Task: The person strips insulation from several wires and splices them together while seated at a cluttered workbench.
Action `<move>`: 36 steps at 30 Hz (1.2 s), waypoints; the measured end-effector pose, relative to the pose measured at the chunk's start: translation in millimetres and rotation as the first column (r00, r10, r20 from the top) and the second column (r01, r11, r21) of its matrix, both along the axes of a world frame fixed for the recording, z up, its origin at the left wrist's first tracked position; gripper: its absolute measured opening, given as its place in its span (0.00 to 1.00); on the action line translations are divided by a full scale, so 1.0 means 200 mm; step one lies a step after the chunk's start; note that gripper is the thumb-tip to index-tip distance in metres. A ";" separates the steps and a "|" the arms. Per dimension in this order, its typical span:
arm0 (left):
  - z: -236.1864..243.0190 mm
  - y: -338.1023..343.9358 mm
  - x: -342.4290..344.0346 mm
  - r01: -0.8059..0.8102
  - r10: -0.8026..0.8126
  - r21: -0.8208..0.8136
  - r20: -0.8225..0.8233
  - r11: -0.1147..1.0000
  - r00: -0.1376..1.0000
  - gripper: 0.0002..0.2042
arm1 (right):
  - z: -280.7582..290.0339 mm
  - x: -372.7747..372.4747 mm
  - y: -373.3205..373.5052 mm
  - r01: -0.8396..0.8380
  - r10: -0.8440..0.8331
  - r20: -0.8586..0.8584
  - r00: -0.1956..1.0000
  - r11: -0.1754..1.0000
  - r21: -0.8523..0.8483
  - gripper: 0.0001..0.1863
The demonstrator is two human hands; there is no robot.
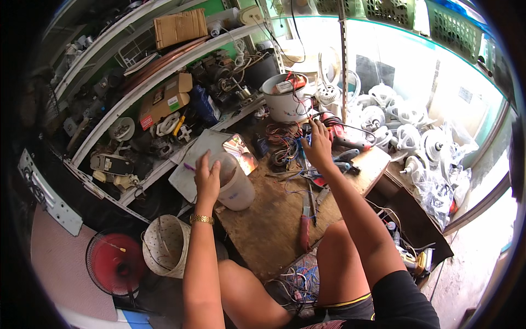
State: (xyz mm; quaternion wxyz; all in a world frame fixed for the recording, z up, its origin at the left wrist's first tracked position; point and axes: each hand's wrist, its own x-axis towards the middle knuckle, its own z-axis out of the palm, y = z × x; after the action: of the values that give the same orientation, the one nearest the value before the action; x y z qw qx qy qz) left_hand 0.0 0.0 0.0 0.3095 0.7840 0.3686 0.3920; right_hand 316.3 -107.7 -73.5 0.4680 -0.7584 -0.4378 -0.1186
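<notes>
My left hand (pixel 206 178), with a gold-coloured band at the wrist, is at the left side of a translucent plastic container (pixel 238 189) standing upright on the wooden board. Its fingers are loosely bent with the thumb apart, near the rim; whether they touch it is unclear. A thin purple stick (pixel 189 166) shows beside the fingertips. Farther right, my right hand (pixel 319 143) reaches over the tools, thumb and fingers apart. Close to it lie a blue-handled tool (pixel 304 147), a bundle of wires (pixel 282 143) and a red power tool (pixel 335 130).
A red-handled knife (pixel 305 225) lies on the wooden board (pixel 263 233). Behind stands a white bucket (pixel 286 107) with wires. White fan parts (pixel 408 137) crowd the right. A cream perforated bucket (pixel 164 247) and a red fan (pixel 115 260) stand at left, below laden shelves.
</notes>
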 end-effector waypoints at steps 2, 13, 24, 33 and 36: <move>0.08 -0.04 -0.04 -0.225 0.217 0.450 0.069 0.864 0.974 0.20 | 0.08 -0.01 0.04 0.019 0.006 0.131 0.991 0.982 -0.188 0.41; -0.29 -0.88 0.03 0.673 -0.042 -0.644 0.711 0.364 0.702 0.21 | 0.28 -0.47 -0.49 -0.348 0.344 0.231 0.910 0.937 -0.025 0.06; 0.00 -1.09 -0.23 0.629 0.050 -0.605 0.739 0.487 0.672 0.08 | 0.08 -1.23 -1.41 -0.792 0.568 -0.612 0.550 0.586 -0.169 0.27; 0.06 -1.42 -0.37 -0.030 0.029 -0.002 0.167 1.000 0.986 0.05 | 0.21 -1.34 -1.31 -0.714 0.811 -0.548 0.205 0.507 0.483 0.22; 0.02 -1.46 -0.73 -0.098 0.137 -0.187 0.208 0.978 0.969 0.07 | 0.31 -1.32 -1.35 -0.259 0.431 -0.379 -0.819 0.312 0.914 0.18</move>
State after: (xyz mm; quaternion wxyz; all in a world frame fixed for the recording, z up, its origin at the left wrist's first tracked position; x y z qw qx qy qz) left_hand -146.5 -292.7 5.0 0.3923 0.6824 0.4110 0.4600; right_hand 52.4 -378.4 -12.2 0.5811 -0.0313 -0.2123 0.7851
